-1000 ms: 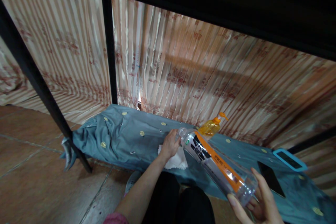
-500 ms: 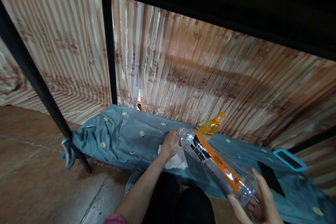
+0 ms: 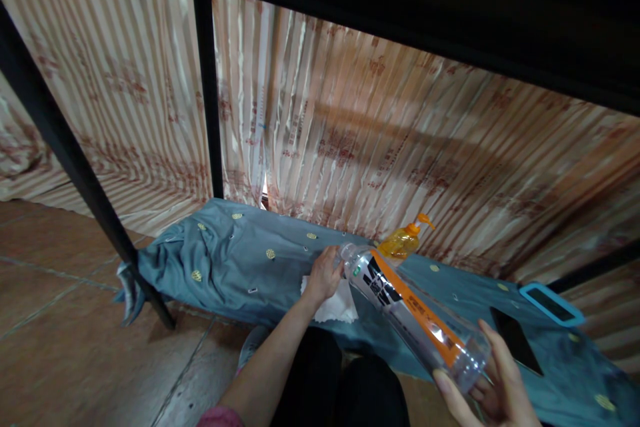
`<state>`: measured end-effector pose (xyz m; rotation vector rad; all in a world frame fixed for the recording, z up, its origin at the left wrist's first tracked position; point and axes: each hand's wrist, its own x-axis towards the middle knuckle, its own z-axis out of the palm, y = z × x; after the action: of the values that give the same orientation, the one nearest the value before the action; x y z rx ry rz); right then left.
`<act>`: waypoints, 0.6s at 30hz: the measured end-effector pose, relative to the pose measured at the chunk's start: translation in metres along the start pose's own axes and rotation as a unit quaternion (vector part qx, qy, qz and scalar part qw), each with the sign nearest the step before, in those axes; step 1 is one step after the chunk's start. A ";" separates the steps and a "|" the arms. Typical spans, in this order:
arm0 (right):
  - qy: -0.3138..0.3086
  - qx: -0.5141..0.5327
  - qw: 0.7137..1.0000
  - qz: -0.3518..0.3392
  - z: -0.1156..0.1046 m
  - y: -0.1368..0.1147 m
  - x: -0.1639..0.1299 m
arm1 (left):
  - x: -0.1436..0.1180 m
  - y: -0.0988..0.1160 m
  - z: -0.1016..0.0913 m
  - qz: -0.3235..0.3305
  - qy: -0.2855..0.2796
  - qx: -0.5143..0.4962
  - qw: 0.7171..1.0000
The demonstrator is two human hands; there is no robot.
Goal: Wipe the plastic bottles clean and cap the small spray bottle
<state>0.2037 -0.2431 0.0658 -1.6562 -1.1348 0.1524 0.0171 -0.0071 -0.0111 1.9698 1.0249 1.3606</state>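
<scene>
A clear plastic bottle [image 3: 407,307] with a silver, black and orange label lies tilted across my lap area, its neck up to the left and its base down to the right. My left hand [image 3: 326,273] is closed at the neck, and its fingertips are partly hidden behind it. Thumb and fingers of my right hand [image 3: 493,380] grip the base from both sides. Under my left hand a white cloth or tissue [image 3: 337,307] lies on the blue-grey bedding [image 3: 280,280]. Just behind the bottle stands a pump bottle [image 3: 400,242] of yellow liquid with an orange pump.
A dark phone-like slab [image 3: 517,341] and a light-blue-framed tablet [image 3: 551,305] lie on the bedding at the right. Black frame posts [image 3: 206,93] rise at the left, and a dark beam [image 3: 400,33] crosses overhead. Striped curtains [image 3: 350,113] hang behind.
</scene>
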 end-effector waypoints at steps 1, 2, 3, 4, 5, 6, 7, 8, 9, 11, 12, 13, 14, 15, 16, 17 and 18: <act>0.000 -0.003 1.000 -0.001 -0.001 0.002 0.000 | 0.000 0.000 0.000 0.001 0.000 -0.001 1.000; 0.000 -0.008 1.000 -0.003 -0.001 0.005 0.001 | 0.000 0.000 0.000 0.002 -0.001 -0.001 1.000; -0.001 -0.011 1.000 -0.004 -0.002 0.006 0.001 | 0.000 0.001 -0.001 0.004 -0.001 -0.002 1.000; -0.003 -0.013 1.000 -0.005 -0.002 0.008 0.001 | 0.000 0.001 -0.001 0.005 -0.002 -0.002 1.000; -0.006 -0.014 1.000 -0.005 -0.003 0.009 0.001 | 0.000 0.001 -0.001 0.006 -0.002 -0.003 1.000; -0.009 -0.014 1.000 -0.004 -0.003 0.009 0.001 | 0.000 0.001 -0.002 0.007 -0.003 -0.003 1.000; -0.012 -0.012 1.000 -0.003 -0.003 0.010 0.001 | 0.000 0.002 -0.002 0.008 -0.004 -0.003 1.000; -0.013 -0.010 1.000 -0.004 -0.003 0.010 0.001 | 0.001 0.002 -0.002 0.008 -0.004 -0.003 1.000; -0.013 -0.008 1.000 -0.005 -0.003 0.010 0.001 | 0.001 0.001 -0.002 0.009 -0.005 -0.003 1.000; -0.010 -0.012 1.000 -0.009 -0.002 0.009 0.000 | 0.001 0.001 -0.003 0.008 -0.006 -0.002 1.000; -0.008 -0.016 1.000 -0.012 -0.001 0.008 -0.001 | 0.001 0.001 -0.003 0.007 -0.006 -0.001 1.000; -0.005 -0.020 1.000 -0.015 0.000 0.008 -0.001 | 0.002 0.001 -0.003 0.007 -0.007 0.000 1.000; -0.003 -0.024 1.000 -0.017 0.000 0.008 -0.001 | 0.002 0.001 -0.003 0.006 -0.007 0.000 1.000; -0.002 -0.027 1.000 -0.016 0.000 0.008 -0.002 | 0.002 0.001 -0.003 0.005 -0.008 0.001 1.000; -0.002 -0.028 0.999 -0.015 0.001 0.007 -0.002 | 0.002 0.001 -0.003 0.005 -0.008 0.001 1.000; -0.003 -0.027 1.000 -0.012 0.000 0.007 -0.002 | 0.002 0.001 -0.003 0.004 -0.008 0.001 1.000; -0.003 -0.025 1.000 -0.009 0.000 0.007 -0.002 | 0.002 0.002 -0.003 0.004 -0.007 0.001 1.000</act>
<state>0.2062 -0.2443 0.0595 -1.6904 -1.1666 0.1193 0.0151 -0.0063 -0.0078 1.9840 1.0121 1.3481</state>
